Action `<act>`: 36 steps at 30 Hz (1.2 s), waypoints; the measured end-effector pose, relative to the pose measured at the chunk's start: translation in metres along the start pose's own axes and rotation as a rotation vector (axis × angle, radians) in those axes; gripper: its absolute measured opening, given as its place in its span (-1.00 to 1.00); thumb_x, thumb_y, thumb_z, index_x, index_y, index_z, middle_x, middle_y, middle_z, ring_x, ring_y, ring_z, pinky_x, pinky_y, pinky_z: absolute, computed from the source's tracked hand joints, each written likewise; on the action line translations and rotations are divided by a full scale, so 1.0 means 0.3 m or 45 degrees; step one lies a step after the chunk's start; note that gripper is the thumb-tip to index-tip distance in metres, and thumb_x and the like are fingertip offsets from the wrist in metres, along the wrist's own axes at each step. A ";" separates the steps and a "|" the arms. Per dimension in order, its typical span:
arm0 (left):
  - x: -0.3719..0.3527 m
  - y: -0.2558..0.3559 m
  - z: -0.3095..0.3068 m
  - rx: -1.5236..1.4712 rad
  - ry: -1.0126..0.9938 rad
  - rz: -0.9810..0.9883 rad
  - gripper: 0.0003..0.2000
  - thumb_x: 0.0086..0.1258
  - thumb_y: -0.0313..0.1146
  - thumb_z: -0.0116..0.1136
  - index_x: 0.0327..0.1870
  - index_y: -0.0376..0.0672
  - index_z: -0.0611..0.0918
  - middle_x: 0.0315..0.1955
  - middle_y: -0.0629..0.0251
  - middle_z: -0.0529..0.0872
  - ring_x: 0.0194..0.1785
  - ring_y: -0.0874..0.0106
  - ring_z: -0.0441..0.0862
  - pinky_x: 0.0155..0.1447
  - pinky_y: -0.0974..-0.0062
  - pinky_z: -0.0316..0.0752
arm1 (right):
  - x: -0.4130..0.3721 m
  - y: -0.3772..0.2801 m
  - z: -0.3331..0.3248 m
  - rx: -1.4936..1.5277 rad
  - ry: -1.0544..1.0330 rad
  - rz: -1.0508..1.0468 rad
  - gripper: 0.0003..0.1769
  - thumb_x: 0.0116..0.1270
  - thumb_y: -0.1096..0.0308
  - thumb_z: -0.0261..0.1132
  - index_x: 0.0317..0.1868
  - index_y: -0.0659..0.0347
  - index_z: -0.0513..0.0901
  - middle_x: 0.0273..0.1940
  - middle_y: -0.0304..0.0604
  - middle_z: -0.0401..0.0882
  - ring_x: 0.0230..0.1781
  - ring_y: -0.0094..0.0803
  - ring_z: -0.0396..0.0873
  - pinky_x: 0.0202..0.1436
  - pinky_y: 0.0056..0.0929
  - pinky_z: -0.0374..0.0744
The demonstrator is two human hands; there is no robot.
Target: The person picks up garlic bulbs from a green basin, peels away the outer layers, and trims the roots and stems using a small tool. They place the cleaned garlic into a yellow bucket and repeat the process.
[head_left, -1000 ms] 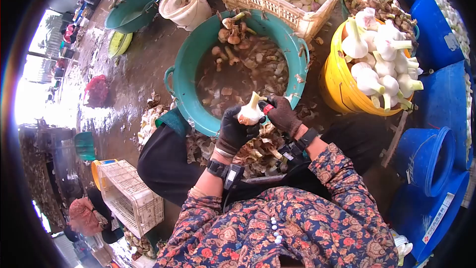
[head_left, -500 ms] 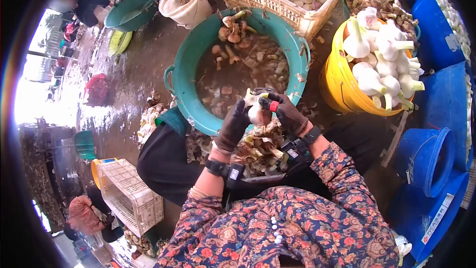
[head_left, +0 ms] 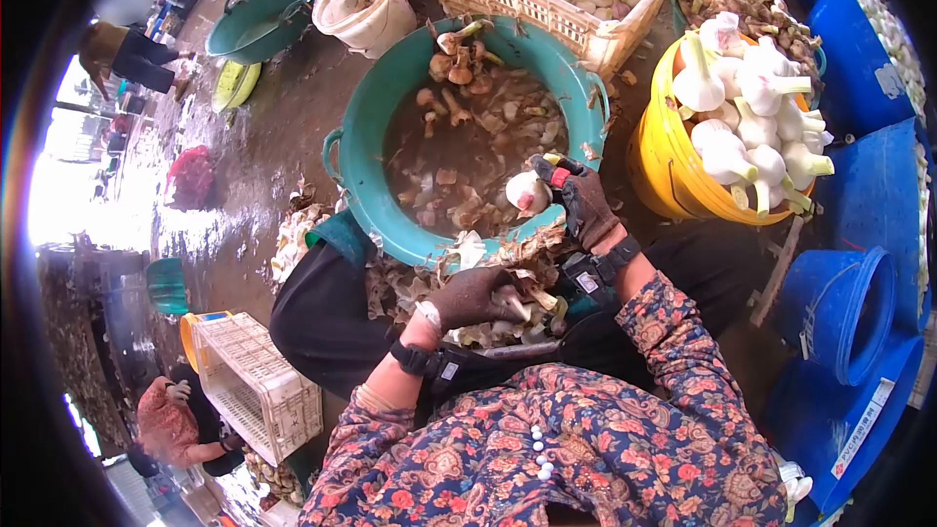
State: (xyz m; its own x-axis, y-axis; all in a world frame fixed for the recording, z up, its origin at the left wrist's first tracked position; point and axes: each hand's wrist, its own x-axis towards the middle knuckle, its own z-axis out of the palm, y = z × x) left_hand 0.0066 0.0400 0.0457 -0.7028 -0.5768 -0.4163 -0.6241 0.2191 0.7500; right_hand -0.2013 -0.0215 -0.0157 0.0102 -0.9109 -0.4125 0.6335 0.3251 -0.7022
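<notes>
Clamping a smooth, round bulb (head_left: 525,193) over the teal tub (head_left: 363,137) rim is the gloved right hand (head_left: 588,207); the left hand (head_left: 473,299) curls shut on papery peels (head_left: 532,249) just outside the rim.

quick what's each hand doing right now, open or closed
Left hand: closed on a pale peel scrap, down on the peel heap.
Right hand: closed, holding a garlic bulb over the teal tub.

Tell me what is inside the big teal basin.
Murky brown water with floating skins and a few dirty garlic bulbs at the far side. The right hand, holding a peeled bulb, covers part of the basin near rim; the water hides the bottom.
</notes>
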 end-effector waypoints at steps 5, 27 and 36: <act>0.082 -0.036 -0.044 -0.398 0.918 -0.004 -0.73 0.17 -0.35 0.33 -0.15 -0.26 0.60 -0.33 0.27 0.69 -0.28 0.56 0.58 -0.14 0.54 0.51 | -0.032 0.001 0.029 -0.062 -0.050 0.043 -0.80 0.18 0.40 0.36 -0.19 0.26 0.65 -0.29 -0.29 0.63 -0.34 -0.56 0.58 -0.28 -0.58 0.58; 0.114 -0.026 -0.042 -0.646 0.968 0.061 -0.76 0.26 -0.39 0.25 -0.09 -0.26 0.60 -0.29 0.37 0.65 -0.15 0.62 0.55 -0.14 0.61 0.47 | -0.023 0.023 0.033 -0.163 -0.063 0.025 -0.77 0.14 0.34 0.41 -0.24 0.29 0.65 -0.35 -0.30 0.61 -0.40 -0.62 0.52 -0.34 -0.62 0.51; 0.128 -0.017 -0.081 -0.109 0.789 0.151 -0.77 0.01 -0.41 0.39 -0.27 -0.18 0.68 -0.44 0.22 0.65 -0.37 0.31 0.60 -0.26 0.47 0.46 | -0.043 0.037 0.040 -0.379 -0.076 0.019 -0.83 0.12 0.37 0.43 -0.32 0.24 0.65 -0.40 -0.37 0.58 -0.43 -0.66 0.47 -0.37 -0.62 0.46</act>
State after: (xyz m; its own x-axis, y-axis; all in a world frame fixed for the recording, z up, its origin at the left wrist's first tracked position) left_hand -0.0090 -0.0025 0.0383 -0.4214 -0.9065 0.0278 -0.5065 0.2607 0.8219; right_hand -0.1851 -0.0092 -0.0112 0.0690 -0.9158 -0.3958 0.3781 0.3911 -0.8391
